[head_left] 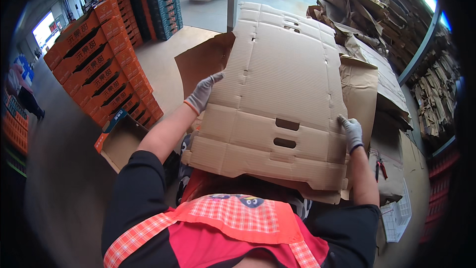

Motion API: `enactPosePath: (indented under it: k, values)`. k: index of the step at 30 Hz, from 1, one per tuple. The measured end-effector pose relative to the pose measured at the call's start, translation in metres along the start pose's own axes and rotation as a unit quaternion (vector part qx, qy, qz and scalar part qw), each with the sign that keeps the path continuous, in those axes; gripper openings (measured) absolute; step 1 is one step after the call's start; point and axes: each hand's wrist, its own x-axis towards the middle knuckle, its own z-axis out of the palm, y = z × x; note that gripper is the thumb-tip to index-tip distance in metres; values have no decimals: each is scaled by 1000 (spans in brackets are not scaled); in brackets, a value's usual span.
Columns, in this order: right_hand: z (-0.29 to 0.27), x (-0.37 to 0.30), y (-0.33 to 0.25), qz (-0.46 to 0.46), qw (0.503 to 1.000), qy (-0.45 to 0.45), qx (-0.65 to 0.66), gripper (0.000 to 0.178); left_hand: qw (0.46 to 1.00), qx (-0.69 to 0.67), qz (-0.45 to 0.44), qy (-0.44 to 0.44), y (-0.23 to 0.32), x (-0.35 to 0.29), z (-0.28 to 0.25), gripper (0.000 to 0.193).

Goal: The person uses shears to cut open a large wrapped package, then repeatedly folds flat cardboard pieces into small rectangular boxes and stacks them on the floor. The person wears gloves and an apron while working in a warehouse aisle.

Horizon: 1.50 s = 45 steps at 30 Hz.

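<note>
A large flat cardboard box blank (277, 79), brown with fold creases and two oval hand slots toward me, lies before me with its near edge close to my apron. My left hand (203, 93), in a pale work glove, has its fingers closed at the left edge of the blank. On the right edge rests my right hand (352, 132), gloved too, its fingertips curled over the cardboard and the thumb partly hidden. More cardboard shows under the near right corner. A darker brown flap (204, 64) sticks out behind my left hand.
Orange printed boxes (101, 64) stand stacked at the left, with an open box (124, 141) below them. Crumpled brown paper (359, 77) and cardboard piles (436, 94) fill the right. Red-handled pliers (381, 166) lie near my right arm, above a white plastic crate (396, 213). A metal post (232, 0) rises behind.
</note>
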Motion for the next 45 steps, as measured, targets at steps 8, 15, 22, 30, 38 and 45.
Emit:
enactPosePath:
  k: [8, 15, 22, 30, 38, 45]
  values:
    - [20, -44, -29, 5, 975, -170, 142, 47, 933, 345, -23, 101, -9, -26, 45, 42]
    - [140, -62, -48, -304, 886, -22, -349, 65, 687, 694, 106, 189, -95, 5, 148, 77]
    - [-54, -42, -31, -592, 726, 64, -343, 47, 449, 790, 403, -102, 8, -80, -4, 73]
    - [-10, -76, -90, -536, 830, -92, -124, 22, 650, 629, 394, -165, 16, -49, 96, 44]
    - [-38, -185, -127, -402, 816, -348, -226, 16, 460, 746, 417, -242, 17, -155, 148, 39]
    - [-19, -222, -140, -212, 530, -666, -480, 42, 675, 486, -261, -490, 17, -180, 167, 58]
